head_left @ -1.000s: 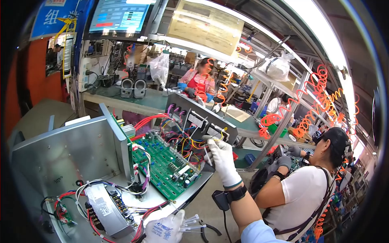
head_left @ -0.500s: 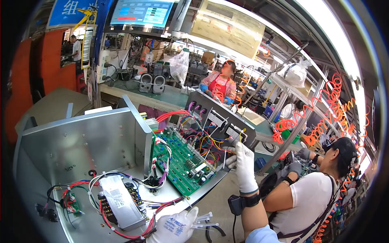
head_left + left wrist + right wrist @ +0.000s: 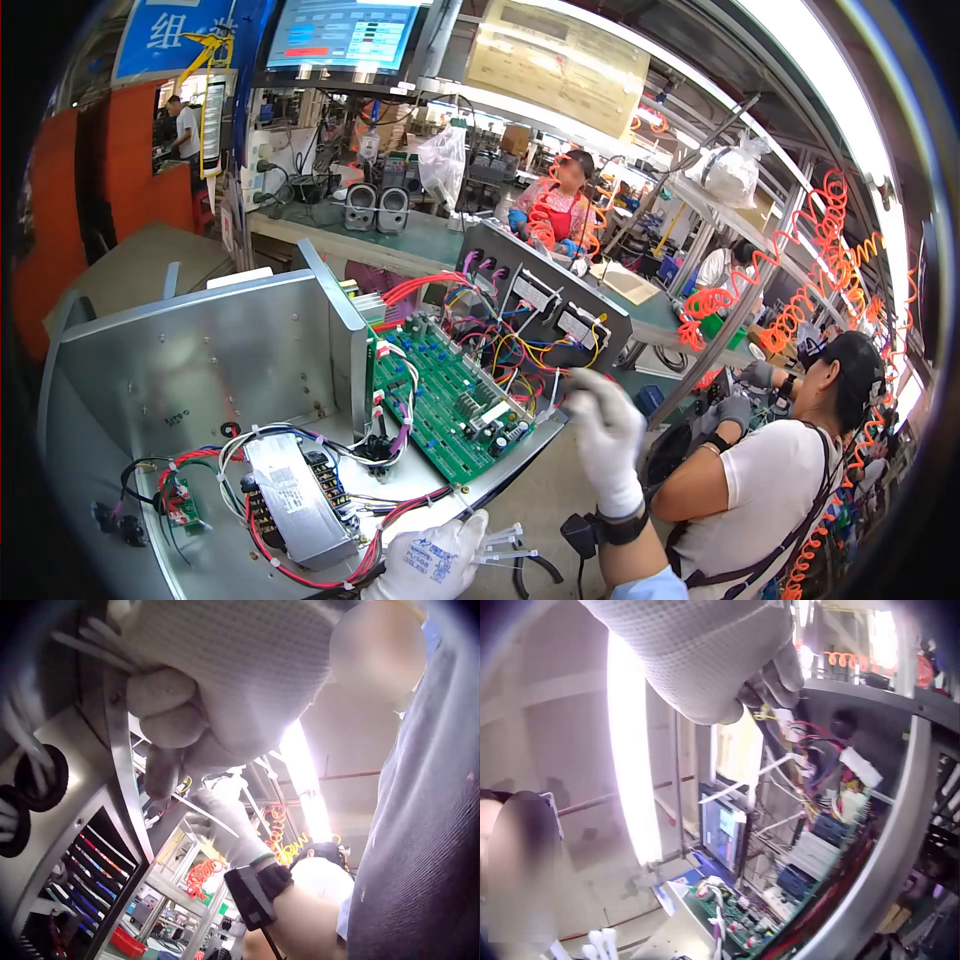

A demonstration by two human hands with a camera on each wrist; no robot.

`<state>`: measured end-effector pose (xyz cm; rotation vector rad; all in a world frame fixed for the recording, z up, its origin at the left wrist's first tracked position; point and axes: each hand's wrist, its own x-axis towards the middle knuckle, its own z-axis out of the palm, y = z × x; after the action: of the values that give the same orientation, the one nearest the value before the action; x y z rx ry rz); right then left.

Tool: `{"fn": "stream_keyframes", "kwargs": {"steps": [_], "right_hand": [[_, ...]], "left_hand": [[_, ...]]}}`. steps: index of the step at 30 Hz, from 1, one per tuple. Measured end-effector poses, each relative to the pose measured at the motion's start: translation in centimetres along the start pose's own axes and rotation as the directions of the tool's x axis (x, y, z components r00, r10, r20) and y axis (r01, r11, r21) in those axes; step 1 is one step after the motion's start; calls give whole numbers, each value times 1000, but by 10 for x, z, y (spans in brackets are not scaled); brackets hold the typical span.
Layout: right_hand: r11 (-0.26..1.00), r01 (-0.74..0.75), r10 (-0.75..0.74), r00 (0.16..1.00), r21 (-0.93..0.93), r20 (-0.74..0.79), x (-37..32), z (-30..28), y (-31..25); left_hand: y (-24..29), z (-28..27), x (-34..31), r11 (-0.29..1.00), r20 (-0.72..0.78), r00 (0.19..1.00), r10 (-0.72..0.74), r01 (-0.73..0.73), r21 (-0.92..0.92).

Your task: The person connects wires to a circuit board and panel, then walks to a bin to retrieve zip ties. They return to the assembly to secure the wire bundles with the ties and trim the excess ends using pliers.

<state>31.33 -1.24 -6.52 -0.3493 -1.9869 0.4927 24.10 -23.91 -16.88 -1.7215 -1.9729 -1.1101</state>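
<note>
My left hand (image 3: pixel 430 556), in a white glove, is low in the head view at the front of an open metal chassis (image 3: pixel 200 350). It grips several white cable ties (image 3: pixel 505 545) that stick out to its right. My gloved right hand (image 3: pixel 608 445) is raised just right of the chassis, blurred, with loosely bent fingers and nothing visible in them. Nearest it, a white cable tie (image 3: pixel 554 390) stands up from a bundle of coloured wires (image 3: pixel 500 335). A green circuit board (image 3: pixel 445 400) lies left of that hand. In the right wrist view, the fingers (image 3: pixel 784 679) overlap the wires.
A boxed transformer-like part (image 3: pixel 290 495) with terminals sits in the chassis. Black-handled pliers (image 3: pixel 535 570) lie beside the left hand. Another person (image 3: pixel 760 470) works close on the right. A green bench (image 3: pixel 420 238) with two speakers (image 3: pixel 376 207) runs behind, and red coiled hoses (image 3: pixel 830 240) hang at right.
The head view has shifted. My right hand has drawn back from the wires and the standing tie, toward me. The left hand keeps its grip on the cable ties.
</note>
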Motion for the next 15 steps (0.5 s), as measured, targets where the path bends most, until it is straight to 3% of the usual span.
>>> {"fn": "stream_keyframes", "kwargs": {"steps": [2, 3, 6, 7, 8, 10, 12, 15], "right_hand": [[971, 223, -191, 942, -91, 275, 13, 26, -9], [957, 234, -152, 909, -172, 388, 20, 39, -11], [814, 415, -170, 840, -407, 515, 39, 74, -5], [811, 422, -175, 836, -404, 521, 44, 79, 3], [725, 482, -135, 800, -492, 584, 49, 84, 12], [586, 556, -17, 735, -589, 678, 59, 82, 10], [591, 541, 58, 711, -598, 701, 64, 72, 8], [541, 550, 22, 746, -636, 665, 60, 80, 28]], "left_hand": [[1, -1, 1, 1000, 54, 998, -17, 18, -22], [2, -1, 2, 999, 74, 997, -36, 39, -35], [4, -4, 1, 999, 74, 996, -48, 50, -14], [6, -7, 3, 994, 138, 986, -96, 101, -35], [6, -8, 4, 987, 200, 970, -141, 154, -54], [1, -5, 2, 991, 109, 989, -99, 108, -77], [-1, -4, 2, 993, 10, 998, -65, 66, -102], [2, -8, 6, 992, -8, 999, -50, 49, -117]]}}
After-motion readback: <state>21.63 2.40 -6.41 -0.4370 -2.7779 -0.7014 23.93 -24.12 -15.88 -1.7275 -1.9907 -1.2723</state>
